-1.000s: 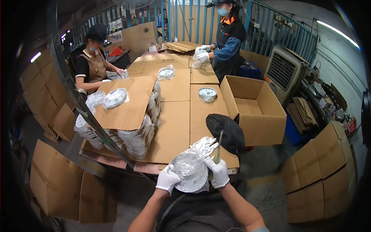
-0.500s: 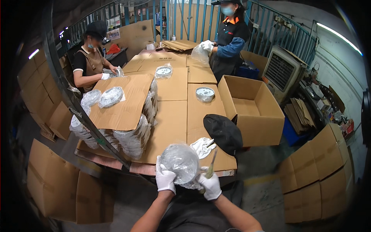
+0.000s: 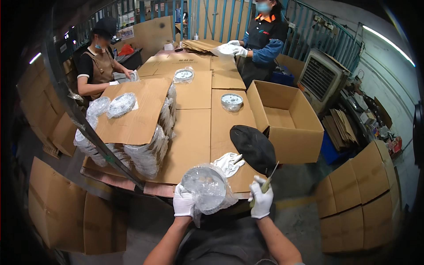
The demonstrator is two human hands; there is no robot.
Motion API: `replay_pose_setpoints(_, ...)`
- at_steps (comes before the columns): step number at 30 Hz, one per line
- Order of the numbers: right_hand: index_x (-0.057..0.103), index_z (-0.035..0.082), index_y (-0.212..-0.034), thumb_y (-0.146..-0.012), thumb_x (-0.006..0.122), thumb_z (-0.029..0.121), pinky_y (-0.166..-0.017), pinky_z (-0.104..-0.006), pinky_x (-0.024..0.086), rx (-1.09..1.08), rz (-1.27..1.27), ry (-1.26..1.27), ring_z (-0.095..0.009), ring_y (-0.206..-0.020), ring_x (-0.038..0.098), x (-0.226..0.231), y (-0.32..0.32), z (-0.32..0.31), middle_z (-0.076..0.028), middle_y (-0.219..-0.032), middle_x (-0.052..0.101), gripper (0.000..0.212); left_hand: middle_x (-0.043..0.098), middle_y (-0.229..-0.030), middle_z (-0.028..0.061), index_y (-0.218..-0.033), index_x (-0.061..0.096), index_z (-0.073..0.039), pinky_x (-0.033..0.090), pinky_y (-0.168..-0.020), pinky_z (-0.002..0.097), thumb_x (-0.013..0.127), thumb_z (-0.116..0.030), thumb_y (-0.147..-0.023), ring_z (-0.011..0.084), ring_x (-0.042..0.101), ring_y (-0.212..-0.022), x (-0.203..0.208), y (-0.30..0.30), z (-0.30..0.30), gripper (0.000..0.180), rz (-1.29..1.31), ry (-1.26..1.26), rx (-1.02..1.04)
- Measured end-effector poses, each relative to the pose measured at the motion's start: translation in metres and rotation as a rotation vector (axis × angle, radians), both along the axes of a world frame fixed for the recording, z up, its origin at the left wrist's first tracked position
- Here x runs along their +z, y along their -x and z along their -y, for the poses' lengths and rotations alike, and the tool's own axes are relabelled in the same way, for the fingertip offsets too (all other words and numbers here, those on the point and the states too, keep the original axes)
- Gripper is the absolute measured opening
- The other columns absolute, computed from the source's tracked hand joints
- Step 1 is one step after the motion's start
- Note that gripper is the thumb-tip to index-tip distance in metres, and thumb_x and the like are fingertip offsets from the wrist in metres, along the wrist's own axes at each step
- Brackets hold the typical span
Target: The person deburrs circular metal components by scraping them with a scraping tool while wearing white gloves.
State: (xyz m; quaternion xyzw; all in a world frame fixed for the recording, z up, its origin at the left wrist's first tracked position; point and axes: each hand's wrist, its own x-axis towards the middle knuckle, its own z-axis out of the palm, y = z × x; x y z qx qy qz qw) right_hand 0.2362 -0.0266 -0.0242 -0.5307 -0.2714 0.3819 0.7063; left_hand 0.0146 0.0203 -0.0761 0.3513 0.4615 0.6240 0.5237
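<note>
A round grey metal part in clear plastic wrap [image 3: 204, 187] is held up at the near table edge by my left hand [image 3: 183, 201], gloved in white, its fingers closed on the left side. To the right, apart from the part, my gloved right hand [image 3: 261, 197] grips a screwdriver-like tool [image 3: 266, 183]. That tool has a yellowish-green handle and a thin metal shaft pointing up and right. Just beyond the wrapped part lies a white glove [image 3: 228, 164], and beside it rests a dark flat cloth item [image 3: 252, 149].
An open cardboard box [image 3: 294, 139] stands at right. Wrapped parts [image 3: 148, 157] are stacked at left under a cardboard sheet [image 3: 137, 126], near a metal post [image 3: 90, 130]. Two more round parts sit on the cardboard-covered table [image 3: 192, 132]. Two co-workers handle parts at the far side.
My right hand has moved right, away from the wrapped part, with the tool. The part now faces me more openly in my left hand. The right co-worker's hands have shifted slightly left.
</note>
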Motion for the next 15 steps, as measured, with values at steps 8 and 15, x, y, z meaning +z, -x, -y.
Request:
replay_pose_setpoints(8,0.07,0.005,-0.092,-0.082,0.077,0.045,-0.068,-0.036,0.054,0.319,0.837,0.229,-0.028,-0.072,0.07,0.031,0.015,-0.016,-0.014,-0.075,0.069,0.042,0.066,-0.09,0.0023,-0.104,0.061,-0.002,0.05,-0.075,0.0258,0.059,-0.001,-0.088,0.01,0.059,-0.081,0.005,-0.019,0.014,0.017,-0.116,-0.027,-0.038)
replay_pose_setpoints(15,0.072,0.005,-0.081,-0.08,0.076,0.041,-0.062,-0.0387,0.054,0.088,1.035,0.29,-0.03,-0.067,0.07,0.012,-0.023,-0.026,-0.016,-0.07,0.068,0.036,0.052,-0.06,-0.0034,-0.066,0.057,-0.004,0.038,-0.053,0.025,0.055,-0.015,-0.097,0.0048,0.045,-0.059,0.003,0.008,0.006,0.033,-0.512,0.02,-0.186)
